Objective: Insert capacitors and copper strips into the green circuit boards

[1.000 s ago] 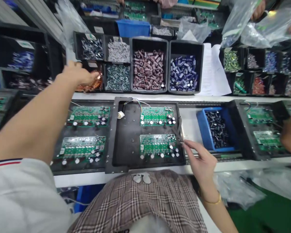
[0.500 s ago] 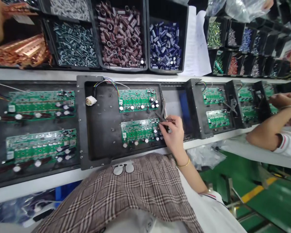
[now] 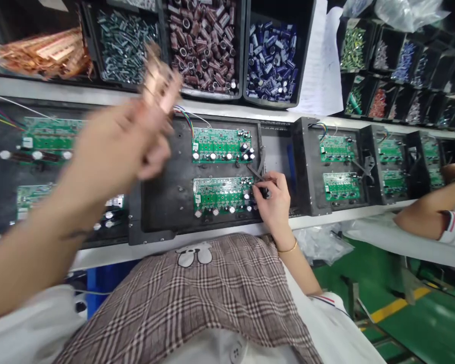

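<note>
My left hand (image 3: pixel 114 141), blurred by motion, is raised over the left tray and closed round several flat copper strips (image 3: pixel 161 83) that stick up from its fingers. My right hand (image 3: pixel 275 199) rests at the right end of the lower green circuit board (image 3: pixel 222 194), its thumb and index finger pinched together; what lies between them is too small to make out. The upper circuit board (image 3: pixel 222 144) lies just behind, in the same black tray (image 3: pixel 159 197). A dark grey clip-like piece (image 3: pixel 258 167) sits beside the right fingertips.
Bins of copper strips (image 3: pixel 49 50), brown capacitors (image 3: pixel 205 45) and blue capacitors (image 3: pixel 273 60) line the back. Papers (image 3: pixel 320 65) hang beside them. More board trays (image 3: pixel 311 187) stand at right, where another person's arm (image 3: pixel 424 207) reaches in.
My left hand has come from the copper bin at the upper left down over the left tray, with copper strips in it. My right hand stays at the lower board. The view has shifted slightly.
</note>
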{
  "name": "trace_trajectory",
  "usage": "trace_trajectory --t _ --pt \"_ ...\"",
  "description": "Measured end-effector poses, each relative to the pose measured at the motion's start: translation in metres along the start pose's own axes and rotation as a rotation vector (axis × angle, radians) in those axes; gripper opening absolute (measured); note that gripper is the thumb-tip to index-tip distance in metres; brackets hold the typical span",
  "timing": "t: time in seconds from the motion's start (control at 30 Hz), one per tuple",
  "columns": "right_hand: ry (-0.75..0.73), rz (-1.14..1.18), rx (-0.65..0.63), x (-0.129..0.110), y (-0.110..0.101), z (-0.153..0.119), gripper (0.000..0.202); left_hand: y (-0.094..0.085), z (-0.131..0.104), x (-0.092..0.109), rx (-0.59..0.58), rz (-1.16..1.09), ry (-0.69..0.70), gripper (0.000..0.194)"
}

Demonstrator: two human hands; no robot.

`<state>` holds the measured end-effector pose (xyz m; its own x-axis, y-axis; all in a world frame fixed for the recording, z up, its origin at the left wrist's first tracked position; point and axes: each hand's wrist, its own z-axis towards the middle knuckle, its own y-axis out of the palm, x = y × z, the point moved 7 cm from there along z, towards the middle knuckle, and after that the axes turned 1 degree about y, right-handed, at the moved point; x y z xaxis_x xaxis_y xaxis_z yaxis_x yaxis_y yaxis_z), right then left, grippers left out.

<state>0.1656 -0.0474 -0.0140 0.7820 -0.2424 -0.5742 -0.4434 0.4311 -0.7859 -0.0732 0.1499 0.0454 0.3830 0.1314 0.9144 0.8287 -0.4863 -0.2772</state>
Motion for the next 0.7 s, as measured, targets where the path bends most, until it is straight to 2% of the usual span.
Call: trace_trajectory --t 0.07,0.13,0.17,0.23,0.5,0.7 --pt "0.006 -0.002 0.017 0.0 0.0 0.0 0.008 0.064 -0.036 -0.017 -0.203 -0.172 -0.091 0.028" --pt "0.014 -0.006 0.024 0.0 0.001 0.0 0.009 0.104 -0.06 -0.033 -0.317 -0.289 -0.182 0.022" --pt "0.016 -0.005 0.024 0.0 0.002 0.0 0.009 0.115 -0.066 -0.039 -0.342 -0.319 -0.213 0.02" --pt "0.016 0.006 0.025 0.0 0.003 0.0 0.009 0.124 -0.07 -0.048 -0.343 -0.322 -0.244 0.019" --pt "0.0 0.05 0.075 0.003 0.003 -0.004 0.007 0.127 -0.068 -0.057 -0.3 -0.289 -0.204 0.019" --pt "-0.009 0.033 0.052 0.001 0.003 -0.001 0.006 0.131 -0.066 -0.067 -0.285 -0.255 -0.207 0.021"
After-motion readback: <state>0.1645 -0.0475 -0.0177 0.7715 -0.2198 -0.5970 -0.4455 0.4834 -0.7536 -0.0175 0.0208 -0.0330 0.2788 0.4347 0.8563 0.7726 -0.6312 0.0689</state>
